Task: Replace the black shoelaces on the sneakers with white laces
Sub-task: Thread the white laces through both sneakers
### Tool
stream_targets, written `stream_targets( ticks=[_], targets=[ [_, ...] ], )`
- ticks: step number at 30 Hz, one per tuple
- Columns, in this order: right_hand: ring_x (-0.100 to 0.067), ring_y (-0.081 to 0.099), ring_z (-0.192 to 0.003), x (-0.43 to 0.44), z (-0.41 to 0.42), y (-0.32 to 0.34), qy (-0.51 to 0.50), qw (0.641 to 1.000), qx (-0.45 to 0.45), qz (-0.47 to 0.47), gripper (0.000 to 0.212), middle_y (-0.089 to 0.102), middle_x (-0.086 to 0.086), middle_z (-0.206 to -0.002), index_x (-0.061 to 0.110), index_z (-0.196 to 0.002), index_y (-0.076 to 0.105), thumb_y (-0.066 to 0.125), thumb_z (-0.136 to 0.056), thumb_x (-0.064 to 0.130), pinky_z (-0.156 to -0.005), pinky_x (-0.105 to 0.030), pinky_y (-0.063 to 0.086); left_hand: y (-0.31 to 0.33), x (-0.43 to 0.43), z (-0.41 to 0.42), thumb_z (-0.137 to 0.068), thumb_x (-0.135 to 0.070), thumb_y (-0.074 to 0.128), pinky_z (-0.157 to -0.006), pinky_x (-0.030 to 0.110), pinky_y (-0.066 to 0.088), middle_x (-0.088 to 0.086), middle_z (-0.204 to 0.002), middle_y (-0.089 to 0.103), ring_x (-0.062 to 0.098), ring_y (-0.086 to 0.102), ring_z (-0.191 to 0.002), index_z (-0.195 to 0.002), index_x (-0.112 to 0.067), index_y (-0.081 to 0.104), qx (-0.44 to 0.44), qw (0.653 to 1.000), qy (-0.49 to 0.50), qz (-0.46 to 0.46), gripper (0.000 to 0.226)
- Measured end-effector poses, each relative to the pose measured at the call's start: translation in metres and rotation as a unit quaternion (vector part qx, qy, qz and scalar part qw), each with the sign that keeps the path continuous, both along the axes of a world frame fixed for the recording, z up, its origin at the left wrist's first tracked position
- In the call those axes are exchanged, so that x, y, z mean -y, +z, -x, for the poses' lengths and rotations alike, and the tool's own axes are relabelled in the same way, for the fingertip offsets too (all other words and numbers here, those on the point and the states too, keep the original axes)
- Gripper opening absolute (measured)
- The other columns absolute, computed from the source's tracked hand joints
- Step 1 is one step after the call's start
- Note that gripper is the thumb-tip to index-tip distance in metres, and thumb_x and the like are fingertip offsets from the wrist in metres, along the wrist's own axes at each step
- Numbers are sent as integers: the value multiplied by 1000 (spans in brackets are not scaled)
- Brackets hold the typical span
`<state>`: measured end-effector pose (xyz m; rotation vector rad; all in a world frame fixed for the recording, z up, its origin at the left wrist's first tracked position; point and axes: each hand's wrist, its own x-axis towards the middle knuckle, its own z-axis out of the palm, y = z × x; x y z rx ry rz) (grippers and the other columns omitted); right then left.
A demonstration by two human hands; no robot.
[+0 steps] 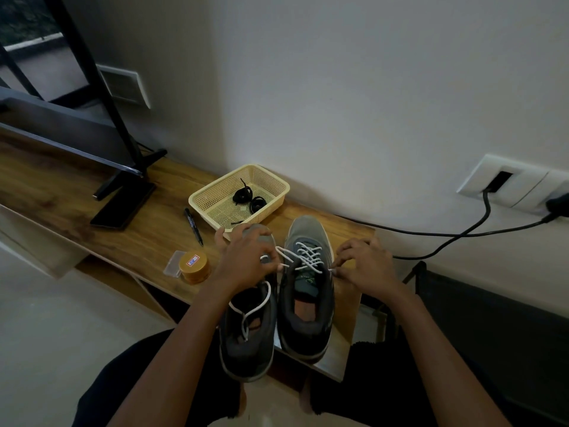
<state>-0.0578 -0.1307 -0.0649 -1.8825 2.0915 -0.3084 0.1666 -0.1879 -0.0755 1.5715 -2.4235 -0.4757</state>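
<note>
You have the grey sneaker (308,288) standing on the desk (138,241) straight in front of you, toe pointing away, with a white lace (308,255) criss-crossed through its eyelets. Your right hand (366,266) is at that sneaker's right edge, its fingers pinching one end of the lace just beside the upper eyelets. Your left hand (246,260) is just left of the sneaker, its fingers curled and pinching the lace where it comes out on that side.

That left hand lies over the front half of the other sneaker (246,343). This one sits close against the grey sneaker's left side, and its heel overhangs the desk's near edge. A loose white strand (255,306) loops across its opening.

Beyond the grey sneaker's toe and a little to the left, a cream basket (194,202) holds the black laces (249,198) in two coiled bundles. Left of the sneaker, past your left hand, a black marker (193,221) lies on the desk. Nearer you on that side is an orange tin (194,266), with a small clear box (173,265) touching its left side. Well to the sneaker's right, a white wall socket (517,186) has black cables trailing from it.
</note>
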Motion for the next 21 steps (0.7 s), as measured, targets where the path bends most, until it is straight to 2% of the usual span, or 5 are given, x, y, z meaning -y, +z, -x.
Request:
stream_targets(
  ticks=[6,10,14,17,21],
  targets=[
    [-19,38,-114,-8,25,10,-78,996,4,-38,21,58,13,-100,35,-65,60,64,-83,25,-93,-37,33,1,0,-4,-78,-47,68,-111,55,-4,-21,-136,40,15,15,-137,-71,-40,57,4,1000,-5,-5,14],
    [-13,39,-91,-10,36,14,-110,993,-14,-45,14,58,6,-101,20,-89,73,60,-85,16,-80,-24,26,1,1,-2,-79,-49,67,-111,55,-5,-19,-137,42,16,15,-137,-74,-41,60,4,1000,-1,-17,12],
    [-20,28,-129,-6,20,7,-33,997,57,-25,23,44,15,-134,43,-95,62,65,-82,25,-107,-43,23,-3,2,0,-78,-51,67,-112,54,-2,-17,-135,46,14,18,-136,-88,-42,66,-40,998,-11,-42,13],
    [-18,20,-132,-4,3,5,15,1000,8,-18,18,42,17,-137,39,-104,66,61,-87,36,-108,-44,17,-5,3,2,-79,-50,66,-111,58,4,-18,-135,46,15,19,-136,-87,-44,65,-44,998,-19,-43,10],
    [-17,22,-131,-1,-7,-1,42,998,-41,-18,17,46,18,-135,34,-103,67,58,-89,36,-107,-42,15,-4,2,7,-82,-48,64,-112,54,-7,-22,-136,45,10,19,-137,-85,-38,67,-8,999,-17,-35,10]
  ],
)
